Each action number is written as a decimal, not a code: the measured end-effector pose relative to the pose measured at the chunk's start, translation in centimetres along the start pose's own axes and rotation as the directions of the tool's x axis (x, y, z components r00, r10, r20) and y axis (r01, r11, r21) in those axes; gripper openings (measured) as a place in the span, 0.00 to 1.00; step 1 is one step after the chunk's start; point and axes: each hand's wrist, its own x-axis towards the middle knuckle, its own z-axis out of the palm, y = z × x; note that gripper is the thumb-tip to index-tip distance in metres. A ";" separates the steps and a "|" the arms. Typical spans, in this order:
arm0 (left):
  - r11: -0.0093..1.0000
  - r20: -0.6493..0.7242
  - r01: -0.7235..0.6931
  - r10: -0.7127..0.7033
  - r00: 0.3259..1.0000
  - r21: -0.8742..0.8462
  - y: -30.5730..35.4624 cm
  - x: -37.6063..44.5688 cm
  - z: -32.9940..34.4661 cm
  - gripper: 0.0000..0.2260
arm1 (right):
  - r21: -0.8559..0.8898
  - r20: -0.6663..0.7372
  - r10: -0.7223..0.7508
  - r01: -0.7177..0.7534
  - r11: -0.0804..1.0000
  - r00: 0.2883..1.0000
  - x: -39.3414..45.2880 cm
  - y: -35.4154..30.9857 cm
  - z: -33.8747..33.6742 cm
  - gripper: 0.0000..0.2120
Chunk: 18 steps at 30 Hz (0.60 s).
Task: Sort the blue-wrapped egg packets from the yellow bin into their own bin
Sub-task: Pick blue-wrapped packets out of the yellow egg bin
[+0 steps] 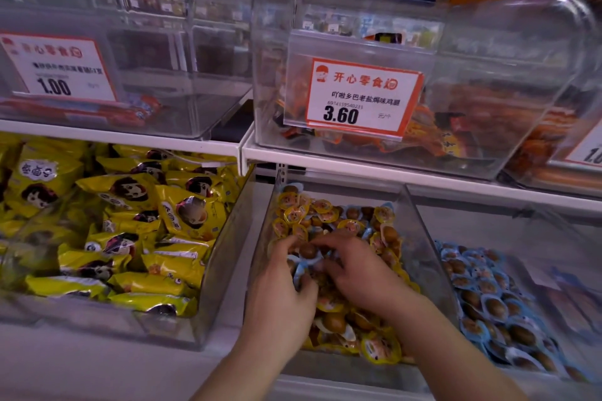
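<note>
A clear middle bin (pixel 413 215) holds a heap of yellow-wrapped egg packets (pixel 294 215) with some blue-wrapped ones mixed in. Both hands are down in this heap. My left hand (pixel 280 296) curls its fingers round a bunch of blue-wrapped egg packets (pixel 304 267) near the bin's left wall. My right hand (pixel 355 273) lies close beside it with bent fingers on the same cluster; whether it pinches a packet is hidden. To the right, a second clear bin (pixel 534 378) is filled with blue-wrapped egg packets (pixel 488 306).
A clear bin (pixel 221 257) of large yellow snack bags (pixel 130 225) stands at the left. Above the white shelf edge (pixel 358 161) sit more clear bins, one with an orange price tag (pixel 363 94) reading 3.60.
</note>
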 end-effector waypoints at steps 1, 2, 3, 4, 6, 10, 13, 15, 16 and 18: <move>1.000 -0.023 0.007 -0.007 1.000 -0.023 -0.1 0.1 0.1 0.24 | 0.014 -0.040 0.004 -0.003 1.000 0.999 -0.1 0.1 0.0 0.17; 0.999 -0.045 0.004 -0.007 0.999 -0.052 0.0 0.3 0.1 0.24 | 0.033 -0.092 0.007 -0.004 0.999 0.996 -0.3 0.3 -0.1 0.16; 0.996 -0.062 -0.002 -0.003 0.998 -0.085 0.1 0.3 0.1 0.23 | 0.071 -0.145 0.022 -0.012 0.997 0.989 -0.4 0.4 -0.3 0.16; 0.993 -0.075 -0.012 0.003 0.997 -0.119 0.2 0.4 0.0 0.22 | 0.140 -0.201 0.051 -0.023 0.990 0.978 -0.7 0.5 -0.5 0.14; 0.980 -0.109 -0.049 0.028 0.994 -0.191 0.6 0.4 -0.1 0.20 | 0.376 -0.264 0.164 -0.055 0.925 0.951 -1.7 0.4 -1.3 0.05; 0.954 -0.258 -0.156 0.088 0.962 -0.257 2.1 -0.1 -0.1 0.14 | 0.847 -0.130 0.349 -0.079 0.526 0.928 -5.1 0.1 -2.0 0.07; 0.938 -0.287 -0.277 0.212 0.934 -0.207 3.9 -1.4 1.3 0.14 | 0.985 0.153 0.259 -0.169 0.040 0.954 -7.4 -0.9 -2.0 0.20; 0.926 -0.183 -0.347 0.319 0.930 -0.150 5.0 -2.6 2.7 0.16 | 0.974 0.221 0.220 -0.204 -0.095 0.950 -8.0 -2.0 -1.9 0.21; 0.921 -0.125 -0.380 0.369 0.921 -0.080 5.3 -3.2 3.6 0.18 | 0.974 0.219 0.263 -0.196 -0.112 0.939 -8.1 -2.4 -2.0 0.21; 0.922 -0.013 -0.387 0.387 0.922 0.022 5.5 -3.7 4.9 0.25 | 0.988 0.154 0.382 -0.141 -0.062 0.911 -8.3 -2.6 -2.2 0.19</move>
